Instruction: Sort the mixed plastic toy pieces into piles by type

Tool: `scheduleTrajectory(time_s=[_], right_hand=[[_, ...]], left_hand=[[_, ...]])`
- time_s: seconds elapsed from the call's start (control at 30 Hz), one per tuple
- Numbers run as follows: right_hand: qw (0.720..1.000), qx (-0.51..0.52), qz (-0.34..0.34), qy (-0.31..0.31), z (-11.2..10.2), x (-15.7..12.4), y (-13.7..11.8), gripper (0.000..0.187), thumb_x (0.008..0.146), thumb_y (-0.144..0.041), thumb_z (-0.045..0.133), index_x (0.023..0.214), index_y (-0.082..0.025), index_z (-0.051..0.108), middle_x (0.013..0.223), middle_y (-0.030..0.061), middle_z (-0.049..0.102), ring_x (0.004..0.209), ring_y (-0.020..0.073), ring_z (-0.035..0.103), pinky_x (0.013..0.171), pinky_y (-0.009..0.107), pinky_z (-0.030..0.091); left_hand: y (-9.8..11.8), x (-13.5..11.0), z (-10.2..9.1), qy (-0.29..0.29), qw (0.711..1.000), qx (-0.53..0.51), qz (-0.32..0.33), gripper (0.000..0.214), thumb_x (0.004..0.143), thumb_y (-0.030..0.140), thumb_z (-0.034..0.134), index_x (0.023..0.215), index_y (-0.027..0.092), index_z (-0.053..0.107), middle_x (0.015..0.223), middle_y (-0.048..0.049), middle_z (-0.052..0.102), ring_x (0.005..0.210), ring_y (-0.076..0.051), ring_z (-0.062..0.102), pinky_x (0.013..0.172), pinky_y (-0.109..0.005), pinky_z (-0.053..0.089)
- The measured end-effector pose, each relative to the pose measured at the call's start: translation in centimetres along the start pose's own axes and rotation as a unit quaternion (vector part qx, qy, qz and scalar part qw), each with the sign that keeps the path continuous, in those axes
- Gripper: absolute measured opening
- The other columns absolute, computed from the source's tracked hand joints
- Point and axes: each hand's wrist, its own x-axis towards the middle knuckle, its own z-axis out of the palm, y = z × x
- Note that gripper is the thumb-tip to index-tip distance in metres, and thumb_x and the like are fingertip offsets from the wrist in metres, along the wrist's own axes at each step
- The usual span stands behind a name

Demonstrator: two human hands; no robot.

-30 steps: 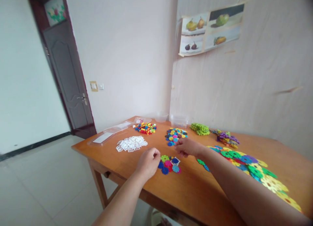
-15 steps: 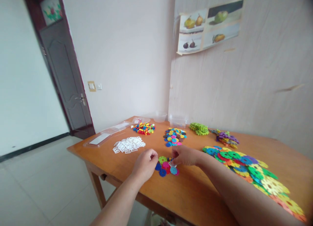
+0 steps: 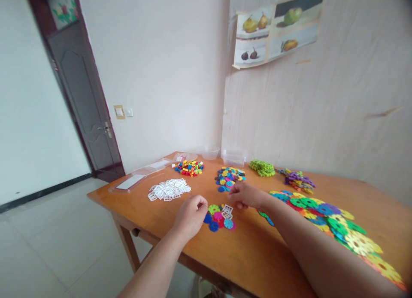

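Observation:
My left hand (image 3: 193,212) is closed at the left edge of a small mixed group on the table. Whatever its fingers hold, if anything, is hidden. In that group are a lime-green notched disc (image 3: 213,209), a pink disc (image 3: 218,216), dark blue discs (image 3: 213,226), a light blue disc (image 3: 228,223) and white window-frame pieces (image 3: 227,211). Just above and right of these pieces hangs my right hand (image 3: 243,195), fingers curled together. No object shows clearly between them. Its fingertips are close to the near edge of a pile of small notched discs (image 3: 230,177).
On the wooden table (image 3: 199,257) lie white window-frame pieces (image 3: 169,189), coloured bricks (image 3: 189,168), green linking pieces (image 3: 262,168), purple and yellow pieces (image 3: 300,181) and large flower discs (image 3: 334,225). Clear plastic boxes (image 3: 234,157) stand by the wall. A clear lid (image 3: 131,182) lies left.
My right hand has lifted up and to the right, away from the small group, uncovering the white window-frame pieces there. My left hand has stayed almost in place. The view has shifted slightly.

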Motion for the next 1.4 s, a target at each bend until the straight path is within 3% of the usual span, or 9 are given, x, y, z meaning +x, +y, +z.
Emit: scheduleTrajectory(time_s=[0.1, 0.23, 0.47, 0.63, 0.9, 1.13, 1.23, 1.33, 1.4], right_hand=[[0.986, -0.155, -0.034, -0.056, 0.6, -0.8, -0.4, 0.022, 0.067, -0.032, 0.074, 0.079, -0.016, 0.063, 0.066, -0.001, 0.065, 0.059, 0.011, 0.056, 0.049, 0.019, 0.038], [0.963, -0.26, -0.042, -0.061, 1.3, -1.1, -1.1, 0.029, 0.064, -0.037, 0.076, 0.08, -0.016, 0.066, 0.073, 0.0001, 0.067, 0.067, 0.0134, 0.057, 0.051, 0.02, 0.036], [0.964, -0.262, -0.035, -0.013, 1.9, -0.6, -0.6, 0.012, 0.071, -0.024, 0.067, 0.077, -0.015, 0.063, 0.07, -0.0006, 0.064, 0.064, 0.0118, 0.054, 0.052, 0.02, 0.036], [0.967, -0.252, -0.032, 0.007, 2.1, -0.4, -0.2, 0.021, 0.071, -0.025, 0.07, 0.087, -0.014, 0.063, 0.079, 0.0027, 0.067, 0.069, 0.0134, 0.057, 0.055, 0.021, 0.038], [0.968, -0.251, -0.022, 0.005, 2.0, 0.1, 0.3, 0.016, 0.071, -0.028, 0.068, 0.078, -0.015, 0.063, 0.07, -0.0001, 0.064, 0.063, 0.0119, 0.055, 0.051, 0.02, 0.034], [0.939, -0.32, -0.099, 0.076, 0.7, 0.7, 0.6, 0.026, 0.082, -0.03, 0.054, 0.06, -0.016, 0.055, 0.056, -0.0022, 0.052, 0.057, 0.0108, 0.047, 0.051, 0.024, 0.027], [0.949, -0.27, -0.126, 0.105, 0.9, 0.4, 0.0, 0.026, 0.084, -0.03, 0.051, 0.062, -0.016, 0.055, 0.056, -0.0023, 0.049, 0.056, 0.0107, 0.045, 0.05, 0.024, 0.027], [0.984, -0.121, -0.123, 0.055, 2.2, -0.3, -0.7, 0.027, 0.086, -0.037, 0.051, 0.07, -0.016, 0.058, 0.058, -0.0026, 0.052, 0.053, 0.0101, 0.045, 0.049, 0.022, 0.032], [0.991, -0.045, -0.123, 0.012, 3.4, -0.7, -1.1, 0.03, 0.085, -0.043, 0.053, 0.071, -0.016, 0.057, 0.057, -0.0034, 0.05, 0.051, 0.0094, 0.043, 0.048, 0.022, 0.032]], left_hand=[[0.0, 0.0, 0.0, 0.0, 1.0, -0.003, 0.006, 0.015, 0.084, 0.028, 0.052, 0.079, 0.019, 0.064, 0.077, -0.0012, 0.067, 0.073, -0.014, 0.059, 0.063, -0.023, 0.04], [0.2, -0.1, -0.1, -0.003, 1.0, -0.007, 0.008, 0.016, 0.084, 0.028, 0.052, 0.079, 0.019, 0.064, 0.078, -0.0013, 0.067, 0.074, -0.014, 0.059, 0.065, -0.023, 0.04], [0.3, -0.2, -0.1, -0.008, 1.0, 0.003, 0.011, 0.014, 0.083, 0.027, 0.052, 0.081, 0.02, 0.064, 0.081, -0.0013, 0.068, 0.076, -0.014, 0.059, 0.066, -0.023, 0.041], [0.4, -0.3, 0.0, 0.001, 1.0, 0.003, 0.012, 0.012, 0.081, 0.024, 0.053, 0.08, 0.02, 0.064, 0.08, -0.0008, 0.067, 0.075, -0.013, 0.058, 0.066, -0.022, 0.04], [0.2, -0.2, 0.1, -0.004, 1.0, -0.009, 0.003, 0.013, 0.081, 0.026, 0.053, 0.083, 0.02, 0.065, 0.081, -0.0011, 0.068, 0.076, -0.014, 0.06, 0.066, -0.023, 0.042], [-0.2, -0.1, 0.3, -0.003, 0.999, -0.043, 0.003, 0.016, 0.083, 0.03, 0.053, 0.086, 0.02, 0.065, 0.083, -0.0012, 0.069, 0.078, -0.014, 0.062, 0.068, -0.023, 0.044], [0.0, -0.2, 0.2, -0.003, 0.998, -0.063, 0.0, 0.019, 0.085, 0.033, 0.053, 0.088, 0.019, 0.066, 0.084, -0.0021, 0.07, 0.079, -0.014, 0.062, 0.07, -0.024, 0.045], [0.3, -0.3, 0.0, -0.01, 0.995, -0.096, 0.003, 0.025, 0.085, 0.039, 0.055, 0.092, 0.019, 0.067, 0.088, -0.0033, 0.071, 0.081, -0.015, 0.063, 0.072, -0.024, 0.046], [0.5, -0.4, 0.0, -0.015, 0.993, -0.117, 0.009, 0.028, 0.085, 0.042, 0.055, 0.092, 0.018, 0.067, 0.088, -0.0037, 0.071, 0.081, -0.015, 0.063, 0.072, -0.024, 0.046]])
